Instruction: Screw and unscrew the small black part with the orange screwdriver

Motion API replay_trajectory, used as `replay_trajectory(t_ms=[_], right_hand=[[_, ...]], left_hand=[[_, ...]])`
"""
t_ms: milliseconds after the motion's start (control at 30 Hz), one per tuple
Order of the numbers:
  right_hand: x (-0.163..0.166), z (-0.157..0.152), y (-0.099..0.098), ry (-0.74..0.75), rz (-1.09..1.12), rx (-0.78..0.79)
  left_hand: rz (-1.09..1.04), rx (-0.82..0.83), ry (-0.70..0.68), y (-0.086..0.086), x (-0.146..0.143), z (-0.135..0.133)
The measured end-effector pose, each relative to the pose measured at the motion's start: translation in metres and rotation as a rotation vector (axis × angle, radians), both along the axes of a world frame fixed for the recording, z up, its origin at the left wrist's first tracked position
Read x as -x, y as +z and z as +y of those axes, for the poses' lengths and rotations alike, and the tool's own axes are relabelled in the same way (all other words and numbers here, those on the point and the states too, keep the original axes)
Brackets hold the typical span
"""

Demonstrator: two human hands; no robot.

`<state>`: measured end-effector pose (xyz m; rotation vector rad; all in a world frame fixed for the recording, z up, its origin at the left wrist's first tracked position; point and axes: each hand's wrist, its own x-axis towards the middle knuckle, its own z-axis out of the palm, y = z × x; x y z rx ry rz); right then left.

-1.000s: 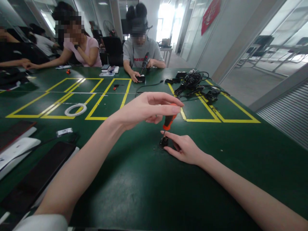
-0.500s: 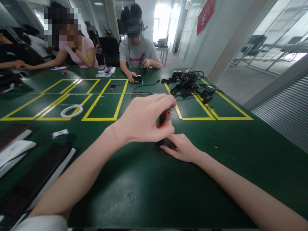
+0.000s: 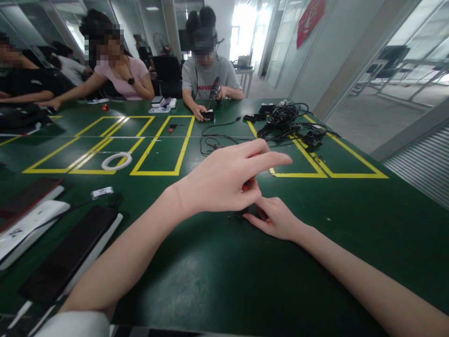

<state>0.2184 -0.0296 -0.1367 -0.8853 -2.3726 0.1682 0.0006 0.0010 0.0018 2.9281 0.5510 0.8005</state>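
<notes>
Two hands met at the centre of the frame over the green table (image 3: 217,281). My left hand (image 3: 224,180) was curled around an orange-handled screwdriver (image 3: 247,183), of which only a sliver of orange showed beneath the thumb; the index finger stretched out to the right, free of the handle. The tool stood nearly upright, its lower end hidden behind the hand. My right hand (image 3: 275,217) lay flat just below and right of it, fingertips pressed on a small dark part (image 3: 242,214) on the table surface; most of that part was covered, so I could not tell its shape. The right hand clasped nothing; it only pinned the part down.

At the left edge of the frame lay a dark tablet (image 3: 66,255) on a white backing, with a white device (image 3: 30,224) above it and a small white label (image 3: 101,192) nearby. Yellow tape lines (image 3: 159,140) marked rectangles across the upper middle of the table, one enclosing a white ring (image 3: 116,161). A tangle of black cables (image 3: 287,119) sat at upper right of centre. At the far edge, a person in a grey shirt (image 3: 206,82) held a power screwdriver (image 3: 213,91) over a small black item, and a person in a pink shirt (image 3: 122,77) leaned on the table at upper left.
</notes>
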Motion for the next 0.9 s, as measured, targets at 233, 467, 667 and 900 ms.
replay_trajectory(t_ms=[233,467,667,900], right_hand=[[0.0016,0.0023,-0.0019,0.007,0.011,-0.032],[0.0017,0.0024,-0.0015,0.001,-0.011,-0.022],[0.0016,0.0025,-0.0017,0.006,-0.008,-0.023],[0.002,0.0027,-0.001,0.009,-0.003,-0.022]], left_hand=[[0.002,-0.075,0.002,-0.0029,-0.0014,0.0019],[0.021,-0.115,0.039,-0.0011,0.0013,0.0019],[0.031,-0.109,0.036,-0.0013,0.0007,0.0012],[0.077,-0.101,0.037,-0.0004,0.0014,-0.0003]])
